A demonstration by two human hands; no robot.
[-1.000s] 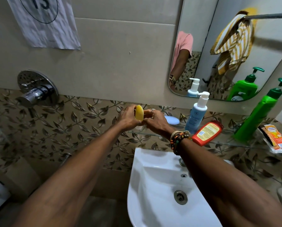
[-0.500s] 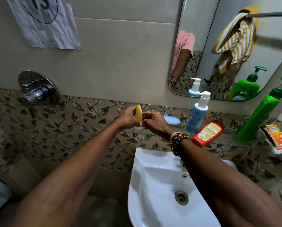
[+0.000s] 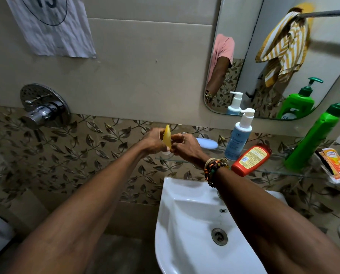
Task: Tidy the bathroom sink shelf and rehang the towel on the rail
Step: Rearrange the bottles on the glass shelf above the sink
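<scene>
A small yellow tube [image 3: 167, 136] stands cap-down at the left end of the glass shelf [image 3: 273, 172]. My left hand [image 3: 152, 142] grips it from the left and my right hand [image 3: 186, 146] pinches it from the right. On the shelf are a pale blue soap case [image 3: 207, 143], a blue pump bottle [image 3: 238, 138], an orange bottle [image 3: 251, 160] lying on its side, a green pump bottle [image 3: 315, 135] and orange sachets [image 3: 337, 165]. A yellow striped towel [image 3: 283, 48] shows in the mirror, bunched on a rail.
The white sink [image 3: 194, 224] sits below the shelf. A chrome wall valve [image 3: 43, 107] sticks out at left. A mirror [image 3: 244, 56] hangs above the shelf, and a paper sheet [image 3: 50, 26] is fixed to the wall at top left.
Both hands have lowered the yellow tube a little, and its white cap now sits at the shelf's left end. The other items have not moved.
</scene>
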